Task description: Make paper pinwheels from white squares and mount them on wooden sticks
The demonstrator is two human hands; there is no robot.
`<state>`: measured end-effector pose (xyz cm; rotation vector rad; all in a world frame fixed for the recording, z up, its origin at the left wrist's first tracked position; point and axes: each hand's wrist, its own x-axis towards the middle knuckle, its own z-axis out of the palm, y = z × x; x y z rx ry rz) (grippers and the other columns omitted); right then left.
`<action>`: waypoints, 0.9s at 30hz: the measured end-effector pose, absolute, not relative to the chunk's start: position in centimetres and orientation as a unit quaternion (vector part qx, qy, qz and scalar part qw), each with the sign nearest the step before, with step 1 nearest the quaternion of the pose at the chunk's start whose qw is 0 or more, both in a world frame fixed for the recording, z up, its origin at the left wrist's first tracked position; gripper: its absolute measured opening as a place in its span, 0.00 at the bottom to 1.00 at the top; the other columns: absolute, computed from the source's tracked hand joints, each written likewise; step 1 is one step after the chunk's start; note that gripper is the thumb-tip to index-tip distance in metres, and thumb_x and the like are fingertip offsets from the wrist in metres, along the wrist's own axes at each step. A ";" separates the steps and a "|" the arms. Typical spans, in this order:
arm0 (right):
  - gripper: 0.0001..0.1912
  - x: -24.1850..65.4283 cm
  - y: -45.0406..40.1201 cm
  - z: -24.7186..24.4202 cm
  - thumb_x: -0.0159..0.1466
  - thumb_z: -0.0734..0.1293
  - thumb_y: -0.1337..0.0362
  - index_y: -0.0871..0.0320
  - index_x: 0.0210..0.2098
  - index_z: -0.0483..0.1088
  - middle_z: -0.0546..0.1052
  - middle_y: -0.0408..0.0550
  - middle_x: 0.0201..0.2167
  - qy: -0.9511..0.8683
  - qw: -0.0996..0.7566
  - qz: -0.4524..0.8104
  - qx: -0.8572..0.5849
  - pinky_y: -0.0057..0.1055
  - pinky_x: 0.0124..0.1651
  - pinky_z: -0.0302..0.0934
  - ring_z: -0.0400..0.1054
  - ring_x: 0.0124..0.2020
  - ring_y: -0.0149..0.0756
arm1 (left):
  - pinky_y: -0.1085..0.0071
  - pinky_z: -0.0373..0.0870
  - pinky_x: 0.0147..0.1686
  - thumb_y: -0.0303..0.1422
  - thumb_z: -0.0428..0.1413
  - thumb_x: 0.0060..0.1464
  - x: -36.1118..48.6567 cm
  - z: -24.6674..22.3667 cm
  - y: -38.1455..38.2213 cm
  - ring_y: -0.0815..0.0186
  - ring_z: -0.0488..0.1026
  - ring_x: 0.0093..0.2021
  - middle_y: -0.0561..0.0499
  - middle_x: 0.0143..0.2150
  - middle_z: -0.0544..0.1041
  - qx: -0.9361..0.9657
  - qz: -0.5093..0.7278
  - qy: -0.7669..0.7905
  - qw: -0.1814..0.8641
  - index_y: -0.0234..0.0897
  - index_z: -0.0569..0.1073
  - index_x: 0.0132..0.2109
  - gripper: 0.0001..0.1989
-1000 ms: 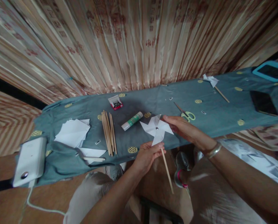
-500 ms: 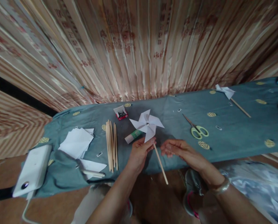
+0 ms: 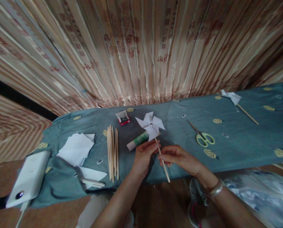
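A white paper pinwheel (image 3: pixel 151 125) on a thin wooden stick is held over the front of the table. My left hand (image 3: pixel 144 155) pinches the stick just under the paper blades. Lower down, my right hand (image 3: pixel 176 157) has its thumb and fingers closed around the same stick. A shiny pin sits at the centre of the blades. Behind the pinwheel lies a green and white glue stick (image 3: pixel 138 140), partly covered by a blade. Left of my hands several wooden sticks (image 3: pixel 113 153) lie side by side.
A small red box of pins (image 3: pixel 123 118) stands open at the back. Scissors with green handles (image 3: pixel 204 138) lie to the right, and another pinwheel (image 3: pixel 233 97) farther right. White paper squares (image 3: pixel 77 147), a pen (image 3: pixel 92 182) and a white power bank (image 3: pixel 29 177) are on the left.
My right hand has moved left and closed on the stick below my left hand. The pinwheel's blades have turned a little. The view has shifted slightly.
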<state>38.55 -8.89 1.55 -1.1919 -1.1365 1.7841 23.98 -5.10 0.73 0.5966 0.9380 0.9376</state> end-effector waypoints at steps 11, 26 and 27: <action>0.21 43.4 -6.8 2.0 0.51 0.73 0.45 0.57 0.27 0.75 0.77 0.44 0.26 -0.385 0.502 0.499 -0.593 0.28 0.29 0.56 0.62 0.24 0.28 | 0.73 0.63 0.29 0.39 0.72 0.29 24.3 0.6 -5.1 0.71 0.68 0.25 0.48 0.25 0.78 0.312 0.401 0.434 0.744 0.33 0.82 0.30 0.18; 0.16 43.3 -6.6 2.9 0.48 0.77 0.51 0.55 0.28 0.75 0.73 0.40 0.25 -0.308 0.591 0.542 -0.512 0.25 0.31 0.59 0.63 0.26 0.28 | 0.72 0.69 0.34 0.35 0.69 0.33 24.8 0.0 -5.2 0.65 0.74 0.30 0.49 0.30 0.82 0.417 0.357 0.430 0.717 0.37 0.83 0.30 0.12; 0.16 43.3 -6.6 3.0 0.48 0.77 0.51 0.55 0.28 0.75 0.73 0.40 0.25 -0.309 0.591 0.545 -0.509 0.25 0.30 0.58 0.63 0.25 0.28 | 0.72 0.69 0.34 0.34 0.69 0.34 24.8 -0.1 -5.2 0.65 0.74 0.30 0.49 0.29 0.82 0.423 0.357 0.432 0.713 0.37 0.83 0.30 0.11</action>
